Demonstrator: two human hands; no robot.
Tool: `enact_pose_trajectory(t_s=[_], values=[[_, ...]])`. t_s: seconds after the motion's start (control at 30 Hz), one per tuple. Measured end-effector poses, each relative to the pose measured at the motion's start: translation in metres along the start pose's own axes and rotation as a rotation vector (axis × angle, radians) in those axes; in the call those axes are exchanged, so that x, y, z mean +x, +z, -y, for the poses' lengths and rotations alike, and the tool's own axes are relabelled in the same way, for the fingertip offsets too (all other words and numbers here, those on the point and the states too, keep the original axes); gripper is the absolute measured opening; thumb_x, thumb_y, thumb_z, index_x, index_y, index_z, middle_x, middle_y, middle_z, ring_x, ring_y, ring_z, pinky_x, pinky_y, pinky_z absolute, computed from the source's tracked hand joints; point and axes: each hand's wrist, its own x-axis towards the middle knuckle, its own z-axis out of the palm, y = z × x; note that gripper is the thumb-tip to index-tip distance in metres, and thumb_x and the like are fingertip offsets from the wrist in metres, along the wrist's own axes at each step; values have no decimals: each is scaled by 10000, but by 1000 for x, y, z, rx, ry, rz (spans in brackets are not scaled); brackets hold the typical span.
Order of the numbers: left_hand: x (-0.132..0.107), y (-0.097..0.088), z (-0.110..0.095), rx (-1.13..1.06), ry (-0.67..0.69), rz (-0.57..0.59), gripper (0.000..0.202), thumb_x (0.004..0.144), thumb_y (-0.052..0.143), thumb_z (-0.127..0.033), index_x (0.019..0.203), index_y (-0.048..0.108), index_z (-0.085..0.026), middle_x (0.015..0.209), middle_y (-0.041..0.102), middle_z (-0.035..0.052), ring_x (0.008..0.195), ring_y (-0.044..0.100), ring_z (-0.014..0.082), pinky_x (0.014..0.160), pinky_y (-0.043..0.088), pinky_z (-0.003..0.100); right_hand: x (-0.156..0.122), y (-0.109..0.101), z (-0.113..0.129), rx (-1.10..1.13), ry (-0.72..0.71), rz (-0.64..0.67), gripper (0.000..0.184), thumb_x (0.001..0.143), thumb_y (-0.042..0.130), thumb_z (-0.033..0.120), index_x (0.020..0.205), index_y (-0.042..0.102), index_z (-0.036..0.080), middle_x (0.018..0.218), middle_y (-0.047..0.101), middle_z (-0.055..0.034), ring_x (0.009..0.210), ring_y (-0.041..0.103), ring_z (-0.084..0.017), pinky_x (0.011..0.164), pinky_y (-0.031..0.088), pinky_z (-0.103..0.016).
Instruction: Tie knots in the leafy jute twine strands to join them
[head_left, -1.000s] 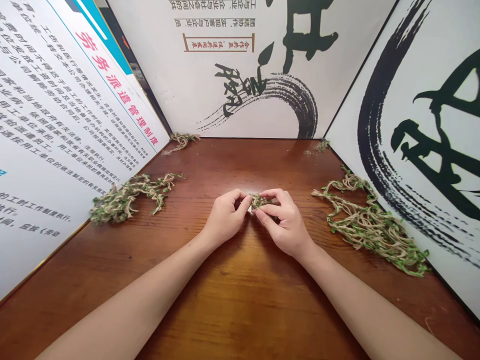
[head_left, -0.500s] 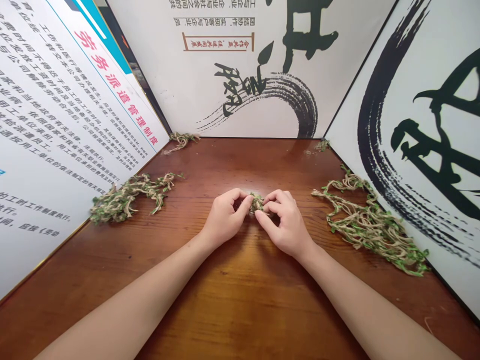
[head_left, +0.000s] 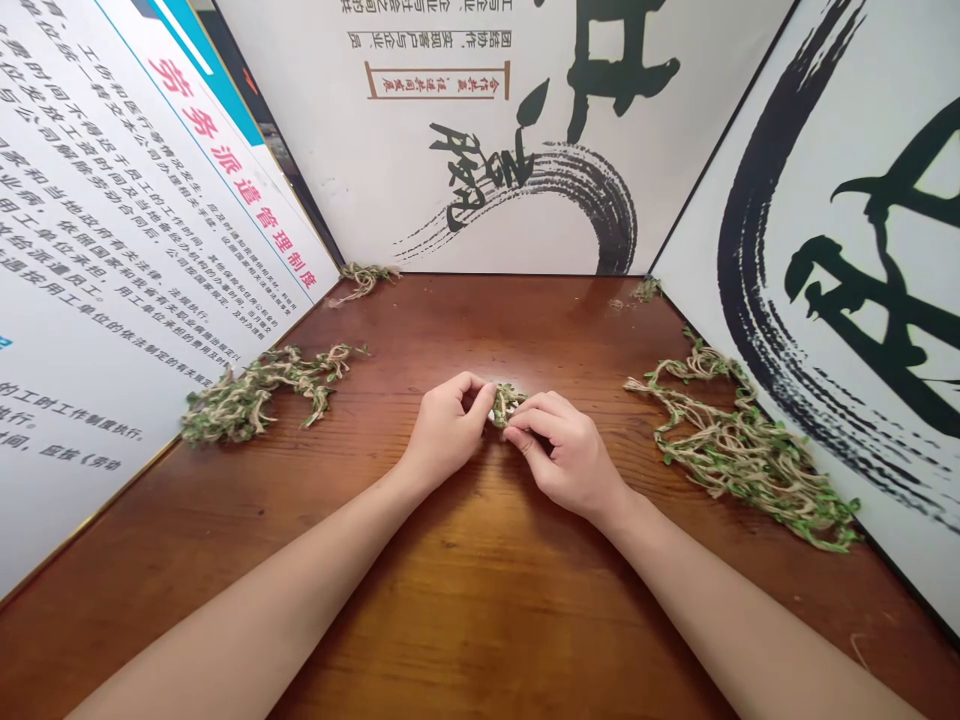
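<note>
Between my hands, over the middle of the wooden table, is a small bunch of leafy twine [head_left: 508, 400], tan cord with little green leaves. My left hand [head_left: 450, 425] pinches its left side between thumb and fingers. From the right, my right hand [head_left: 566, 450] closes its thumb and fingertips on the lower right edge of the bunch. Small white patches show at the bunch beside my left fingertips; what they are I cannot make out. The fingers partly hide how the cord is looped or knotted.
A heap of leafy twine [head_left: 750, 455] lies at the right, against the right panel [head_left: 847, 180]. Another pile [head_left: 247, 400] rests by the left panel [head_left: 135, 200]. Small tufts [head_left: 367, 280] sit in the back corners, below the back panel [head_left: 360, 180]. The table [head_left: 480, 600] is brown wood.
The right thumb and fingers have drawn closer together at the bunch and shifted slightly left. My left fingers have moved a little, and more of the bunch shows.
</note>
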Motion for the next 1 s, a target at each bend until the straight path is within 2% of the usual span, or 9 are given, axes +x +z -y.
enact_pose_trajectory(t_s=[0.17, 0.27, 0.4, 0.5, 0.57, 0.67, 0.8, 0.93, 1.0], values=[[1, -1, 1, -23, -23, -17, 274, 941, 571, -386, 763, 627, -185, 694, 656, -8, 639, 573, 136, 629, 452, 265, -1, 1, 0, -29, -94, 37, 153, 976, 601, 185, 879, 714, 222, 918, 701, -67, 818, 613, -198, 763, 524, -369], [2, -1, 2, -69, -43, -30, 265, 930, 585, -389, 771, 635, -183, 701, 667, -5, 635, 582, 137, 625, 460, 264, -2, 2, 3, -22, -160, 117, 157, 966, 618, 170, 871, 734, 217, 978, 701, -81, 881, 624, -205, 811, 531, -382], [4, -2, 3, -190, -117, -30, 256, 907, 619, -406, 788, 634, -179, 647, 648, -12, 580, 570, 130, 575, 461, 254, -3, 2, 9, -23, -269, 242, 200, 904, 627, 79, 855, 751, 227, 1063, 704, -82, 939, 615, -216, 856, 536, -401], [5, -2, 3, -247, -144, -55, 264, 895, 640, -409, 777, 634, -174, 619, 627, -17, 549, 555, 116, 549, 461, 236, -4, 3, 12, -18, -330, 263, 254, 844, 602, 25, 913, 762, 210, 1139, 711, -110, 967, 634, -230, 879, 551, -425], [5, -2, 3, -292, -132, -66, 266, 890, 651, -405, 767, 632, -169, 629, 634, -12, 562, 573, 112, 560, 477, 225, -5, 4, 13, -14, -365, 231, 277, 822, 575, 11, 946, 754, 183, 1196, 713, -141, 999, 659, -246, 893, 563, -438], [5, -2, 2, -409, -145, -42, 293, 879, 678, -447, 798, 622, -171, 669, 673, 1, 593, 621, 121, 591, 519, 227, -5, 5, 15, -54, -396, 130, 307, 832, 519, -11, 978, 720, 169, 1124, 738, -142, 952, 685, -237, 832, 584, -411], [4, -4, 1, -504, -144, 25, 367, 850, 722, -521, 823, 619, -170, 685, 695, 12, 610, 642, 129, 606, 542, 235, -4, 4, 16, -75, -298, -64, 292, 884, 493, -9, 1019, 652, 195, 984, 706, -104, 906, 669, -217, 780, 588, -383], [3, -6, -1, -515, -94, 141, 428, 828, 743, -575, 807, 631, -163, 678, 681, 8, 599, 621, 120, 591, 533, 231, -2, 3, 12, -107, -152, -284, 273, 907, 528, 17, 1093, 611, 200, 1088, 670, -127, 1062, 652, -246, 931, 574, -443], [2, -6, -1, -518, -66, 201, 453, 820, 747, -597, 793, 630, -160, 661, 660, 0, 582, 599, 111, 585, 526, 230, -2, 4, 8, -128, -69, -287, 320, 919, 578, 76, 1215, 584, 196, 1200, 659, -147, 1166, 633, -270, 1010, 546, -482]])
